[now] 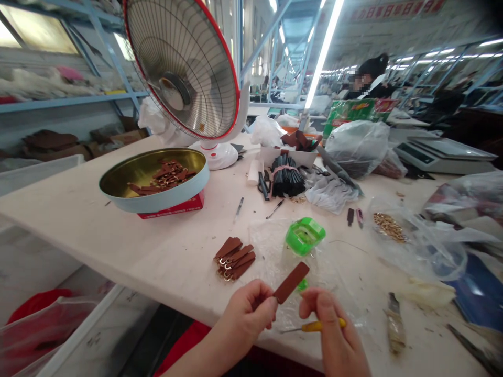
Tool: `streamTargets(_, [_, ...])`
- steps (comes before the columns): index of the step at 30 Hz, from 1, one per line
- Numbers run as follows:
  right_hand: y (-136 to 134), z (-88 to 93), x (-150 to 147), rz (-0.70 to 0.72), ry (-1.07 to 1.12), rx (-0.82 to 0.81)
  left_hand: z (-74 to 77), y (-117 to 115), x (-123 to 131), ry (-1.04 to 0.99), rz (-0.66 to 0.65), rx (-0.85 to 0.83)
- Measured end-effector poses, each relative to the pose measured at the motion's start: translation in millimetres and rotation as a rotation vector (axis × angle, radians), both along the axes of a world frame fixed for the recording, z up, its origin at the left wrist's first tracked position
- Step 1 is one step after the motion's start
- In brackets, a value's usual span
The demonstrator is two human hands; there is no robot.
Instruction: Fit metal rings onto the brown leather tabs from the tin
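My left hand (pixel 253 310) pinches the lower end of a brown leather tab (pixel 293 281), which slants up to the right. In my right hand (pixel 333 322) is an awl with a yellow handle (pixel 312 326); its thin metal point faces left, below the tab. My right thumb and forefinger are near the tab without touching it. Just behind the tab stands a bright green plastic container (pixel 304 235). To the left of it lies a small pile of brown leather tabs with metal hooks (pixel 236 259). Any hardware under my left fingers is hidden.
A round tin (pixel 188 183) with more brown tabs rests on a red box (pixel 176 206) below a fan (pixel 184 68). Black strips (pixel 287 178) lie bundled at the back. On the right are gold hardware (pixel 389 226) in a plastic bag, a wrapped blade (pixel 395 324) and a scale (pixel 444 154).
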State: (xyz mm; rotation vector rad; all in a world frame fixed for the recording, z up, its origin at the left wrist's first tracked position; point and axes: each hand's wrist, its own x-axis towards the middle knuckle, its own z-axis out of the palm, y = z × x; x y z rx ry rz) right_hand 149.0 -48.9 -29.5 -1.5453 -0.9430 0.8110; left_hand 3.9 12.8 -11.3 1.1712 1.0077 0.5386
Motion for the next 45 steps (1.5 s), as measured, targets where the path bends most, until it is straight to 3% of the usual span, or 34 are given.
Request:
streamTargets(6, [15.2,-16.5,49.6,-0.374,-0.028,-0.009,-9.0,12.1,10.0,-0.025,0.064,-0.102])
streamTargets(12, [37.7,-39.2,55.3,-0.346,-0.104,0.022,-23.9,26.1,17.4,0.029,0.024,-0.112])
streamTargets(17, [39.3,-52.0,56.5,-0.315,-0.106,-0.015,-27.3,31.8,22.1,0.058,0.049,-0.097])
streamTargets(20, [30.8,-43.0,58.2,-0.375,-0.06,0.023,-25.9,29.9,26.1,0.065,0.056,-0.106])
streamTargets(25, [13.3,0.9,49.3,-0.336,0.244,0.292,-18.7,17.5,28.8,0.018,-0.047,-0.155])
streamTargets(28, [9.2,23.8,35.4,-0.336,0.273,0.344,-10.2,7.1,26.9,-0.01,-0.082,-0.148])
streamTargets(30, [8.0,29.9,26.6,-0.361,0.299,0.372,-4.2,0.8,24.4,-0.024,-0.086,-0.14])
streamTargets(36, [-0.8,23.5,17.8,-0.251,0.35,0.392,3.7,-12.3,17.2,-0.039,-0.07,-0.059])
streamTargets(41, [-16.3,16.1,35.1,-0.296,0.379,0.486,5.8,-21.5,12.2,0.004,-0.046,0.076])
streamTargets(45, [-30.2,2.8,44.6,-0.183,0.278,0.426,10.5,-17.0,-0.2,0.089,-0.018,0.164])
